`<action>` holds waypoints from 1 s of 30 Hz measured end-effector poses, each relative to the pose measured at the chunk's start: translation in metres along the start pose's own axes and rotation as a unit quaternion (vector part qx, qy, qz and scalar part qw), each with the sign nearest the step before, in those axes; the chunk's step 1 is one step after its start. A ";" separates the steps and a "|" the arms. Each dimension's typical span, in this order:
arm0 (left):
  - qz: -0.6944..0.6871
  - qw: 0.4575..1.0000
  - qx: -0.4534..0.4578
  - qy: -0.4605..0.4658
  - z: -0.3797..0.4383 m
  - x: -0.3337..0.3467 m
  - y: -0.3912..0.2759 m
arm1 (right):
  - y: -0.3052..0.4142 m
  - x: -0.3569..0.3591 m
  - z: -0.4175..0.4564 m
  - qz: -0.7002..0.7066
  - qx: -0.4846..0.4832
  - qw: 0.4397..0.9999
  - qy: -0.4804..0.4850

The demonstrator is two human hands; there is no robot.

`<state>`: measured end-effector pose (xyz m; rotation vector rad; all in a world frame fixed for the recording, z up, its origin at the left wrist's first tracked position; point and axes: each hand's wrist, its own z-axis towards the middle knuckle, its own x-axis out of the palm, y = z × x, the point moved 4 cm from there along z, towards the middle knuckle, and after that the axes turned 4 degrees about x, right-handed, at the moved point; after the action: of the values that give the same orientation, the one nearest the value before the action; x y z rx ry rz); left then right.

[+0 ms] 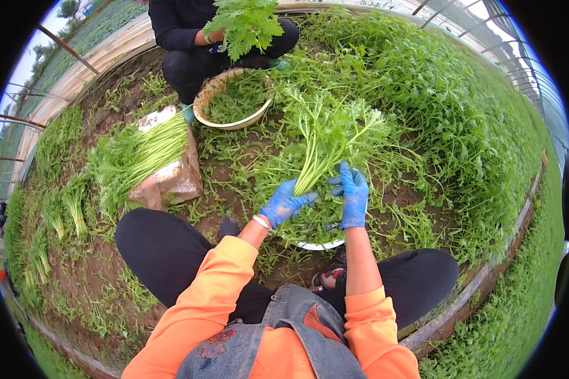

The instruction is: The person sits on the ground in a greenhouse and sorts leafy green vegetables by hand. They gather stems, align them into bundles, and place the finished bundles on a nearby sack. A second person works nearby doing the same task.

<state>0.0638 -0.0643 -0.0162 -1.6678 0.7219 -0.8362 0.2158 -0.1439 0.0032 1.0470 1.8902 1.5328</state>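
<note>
A bunch of leafy green stems point(308, 166) stands fanned out in my left hand point(284, 203), which wears a blue glove and grips the lower ends. My right hand point(352, 194), gloved in blue too, is just right of the bunch with its fingers spread and raised; whether it touches a leaf I cannot tell. Under both hands is a white basin point(321, 246) heaped with cut greens point(313, 222), most of its rim hidden. To the left, a row of trimmed stems point(156, 151) lies across a wrapped block point(182, 182).
A person point(185, 47) crouches ahead, holding greens behind a cream basin point(232, 125) of leaves. Tied bunches point(78, 218) stand at left. Dense growing plants point(455, 118) fill the right, bounded by a low edging board point(474, 284). My knees flank the white basin.
</note>
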 end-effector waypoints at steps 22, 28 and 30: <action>-0.204 0.976 -0.039 0.072 -0.006 -0.005 -0.003 | -0.002 -0.044 0.032 -0.010 -0.111 0.993 -0.026; -0.259 0.957 -0.011 0.134 -0.012 0.003 -0.015 | -0.019 -0.006 0.017 -0.071 0.018 0.986 0.149; -0.265 0.953 -0.012 0.145 -0.013 0.002 -0.018 | -0.009 0.002 0.004 -0.041 0.006 0.991 0.130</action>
<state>0.0554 -0.0687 0.0036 -1.8083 0.4769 -1.4809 0.2154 -0.1411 -0.0057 0.7949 2.0900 1.6797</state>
